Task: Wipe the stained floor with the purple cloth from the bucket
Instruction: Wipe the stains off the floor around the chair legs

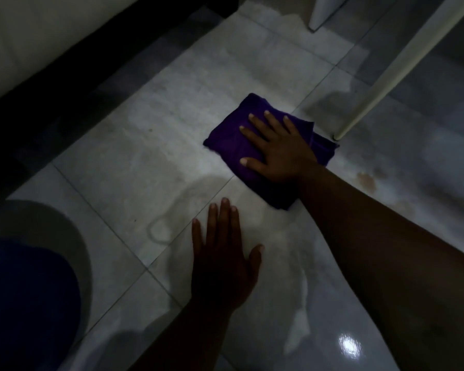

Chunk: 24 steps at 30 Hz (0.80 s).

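Observation:
The folded purple cloth (229, 141) lies flat on the pale tiled floor (134, 162) in the middle of the view. My right hand (275, 148) presses down on it, palm flat, fingers spread toward the upper left. My left hand (223, 253) rests flat on the bare tile just below the cloth, fingers apart, holding nothing. A reddish-brown stain (367, 180) marks the floor right of the cloth, and a faint ring-shaped mark (158, 231) sits left of my left hand. No bucket is in view.
A white leg (402, 65) of some furniture slants down to the floor right beside the cloth's right corner. A pale sofa or bed edge (38, 44) with a dark base fills the upper left. My knee in dark blue fabric (24, 303) is at the lower left.

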Motion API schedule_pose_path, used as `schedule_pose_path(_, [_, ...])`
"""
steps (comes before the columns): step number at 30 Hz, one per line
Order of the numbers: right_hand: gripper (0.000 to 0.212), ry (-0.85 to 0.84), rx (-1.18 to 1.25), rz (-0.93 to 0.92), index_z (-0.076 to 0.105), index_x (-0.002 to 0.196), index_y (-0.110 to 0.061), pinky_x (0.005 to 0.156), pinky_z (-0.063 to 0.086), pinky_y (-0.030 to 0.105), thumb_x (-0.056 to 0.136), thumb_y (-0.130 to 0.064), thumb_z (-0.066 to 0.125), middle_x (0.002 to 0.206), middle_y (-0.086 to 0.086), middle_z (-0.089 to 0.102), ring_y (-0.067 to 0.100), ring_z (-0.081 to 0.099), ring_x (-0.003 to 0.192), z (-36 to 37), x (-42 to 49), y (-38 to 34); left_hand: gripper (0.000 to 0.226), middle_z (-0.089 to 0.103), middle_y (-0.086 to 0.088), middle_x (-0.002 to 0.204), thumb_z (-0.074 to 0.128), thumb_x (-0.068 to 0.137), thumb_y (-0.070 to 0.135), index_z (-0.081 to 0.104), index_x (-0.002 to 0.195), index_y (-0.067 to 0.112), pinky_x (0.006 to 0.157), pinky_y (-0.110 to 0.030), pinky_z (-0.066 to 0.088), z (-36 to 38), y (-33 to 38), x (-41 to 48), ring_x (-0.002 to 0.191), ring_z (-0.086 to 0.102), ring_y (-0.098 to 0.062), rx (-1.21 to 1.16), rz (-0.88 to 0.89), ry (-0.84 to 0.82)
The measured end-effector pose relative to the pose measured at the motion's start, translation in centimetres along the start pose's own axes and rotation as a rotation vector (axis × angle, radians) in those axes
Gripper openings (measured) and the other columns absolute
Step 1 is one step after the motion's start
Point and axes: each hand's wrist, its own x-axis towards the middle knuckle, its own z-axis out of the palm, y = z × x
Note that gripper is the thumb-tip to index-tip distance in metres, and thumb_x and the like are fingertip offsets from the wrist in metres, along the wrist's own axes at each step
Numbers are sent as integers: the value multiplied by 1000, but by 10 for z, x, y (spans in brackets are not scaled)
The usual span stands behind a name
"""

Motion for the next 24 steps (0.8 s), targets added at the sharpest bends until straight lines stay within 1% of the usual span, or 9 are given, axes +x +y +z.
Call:
schedule_pose_path(4, [85, -17, 12, 92, 3, 157, -37, 124, -3, 52, 83, -79, 8, 168, -2, -2, 26, -5, 155, -5, 28, 32, 84, 12, -11, 166, 24, 93, 66, 16, 156, 11, 120, -60, 17, -2, 1, -1, 153, 12, -29, -17, 3, -10])
schedule_pose_path(8, [83, -14, 37, 172, 5, 157, -37, 123, -4, 53, 85, -77, 15, 169, -2, -2, 28, -5, 155, -14, 49, 61, 82, 17, -13, 165, 28, 94, 63, 23, 155, 8, 118, -61, 20, -4, 0, -2, 152, 17, -31, -34, 22, -6])
schedule_pose_path(12, [87, -36, 63, 343, 1, 157, -35, 122, -5, 58, 83, -78, 14, 168, 1, -5, 31, -8, 154, -20, 61, 83, 81, 17, -13, 165, 27, 95, 63, 25, 154, 7, 117, -62, 21, -4, -1, -2, 152, 17, -32, -50, 31, -8])
schedule_pose_path(14, [86, -70, 69, 481, -4, 157, -34, 120, -6, 62, 87, -79, 14, 168, 2, -10, 35, -11, 153, -23, 65, 88, 81, 16, -12, 165, 26, 95, 62, 25, 154, 7, 118, -62, 20, -4, -2, -2, 153, 16, -32, -59, 32, -11])
schedule_pose_path(16, [88, -86, 103, 673, -8, 157, -32, 117, -6, 65, 87, -80, 14, 167, 3, -14, 39, -15, 152, -25, 66, 93, 80, 15, -12, 165, 30, 95, 61, 25, 154, 7, 118, -62, 19, -3, -2, -2, 153, 14, -31, -67, 37, 5])
schedule_pose_path(19, [95, -85, 234, 952, -10, 157, -27, 118, -6, 65, 85, -82, 18, 166, 7, -18, 44, -17, 150, -29, 68, 88, 80, 16, -13, 165, 34, 95, 59, 26, 154, 5, 118, -62, 19, -3, -2, -2, 153, 14, -32, -69, 48, 18])
schedule_pose_path(21, [97, -105, 311, 1061, -11, 157, -25, 119, -6, 65, 85, -82, 19, 165, 10, -20, 46, -19, 149, -34, 69, 75, 80, 17, -14, 165, 35, 95, 59, 27, 153, 5, 117, -62, 19, -3, -2, -2, 153, 15, -33, -62, 49, 16])
schedule_pose_path(23, [97, -112, 336, 1056, -13, 157, -24, 118, -7, 67, 86, -81, 20, 164, 13, -22, 48, -20, 148, -34, 66, 61, 81, 17, -14, 165, 34, 95, 60, 26, 154, 5, 118, -62, 18, -4, -2, -2, 152, 16, -33, -49, 45, 12])
schedule_pose_path(24, [95, -111, 311, 980, -13, 157, -24, 117, -6, 69, 87, -80, 19, 164, 14, -22, 50, -19, 147, -32, 62, 52, 82, 17, -14, 165, 34, 94, 61, 24, 154, 6, 118, -62, 18, -4, -2, -2, 152, 16, -33, -40, 41, 12])
